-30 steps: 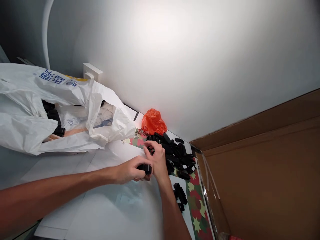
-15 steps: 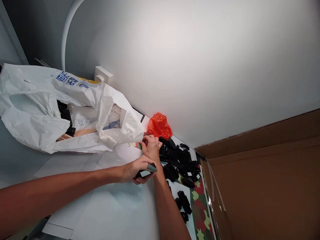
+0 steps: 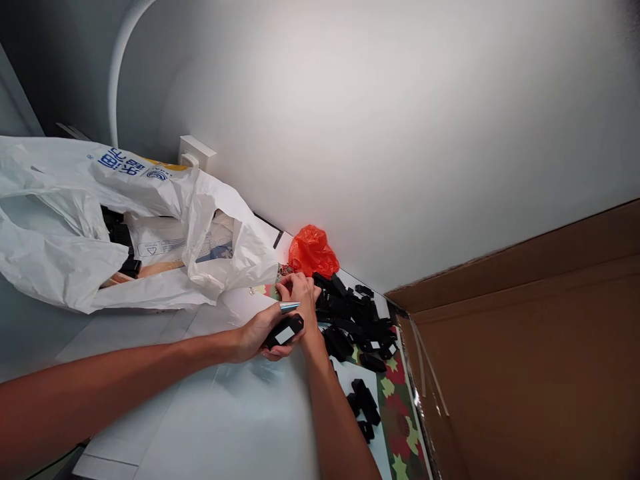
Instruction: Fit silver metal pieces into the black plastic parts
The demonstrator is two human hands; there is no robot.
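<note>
My left hand is closed around a black plastic casing with a white label. A slim silvery tool also sticks out of that hand, above the casing; its kind is not clear. My right hand reaches beyond it, fingers bent together at a heap of small metal-coloured parts, too small to name. What its fingertips hold, if anything, is hidden. Beside the right hand lies a pile of black plastic casings, some with white labels.
A white plastic bag with black items inside stands on the left. An orange-red bag sits against the wall, near a wall socket. More black pieces lie on the camouflage-patterned surface. A cardboard box is at right.
My left hand has turned, so the casing's labelled face and the silvery tool now show more clearly. My right hand stays by the small parts. The view has shifted slightly.
</note>
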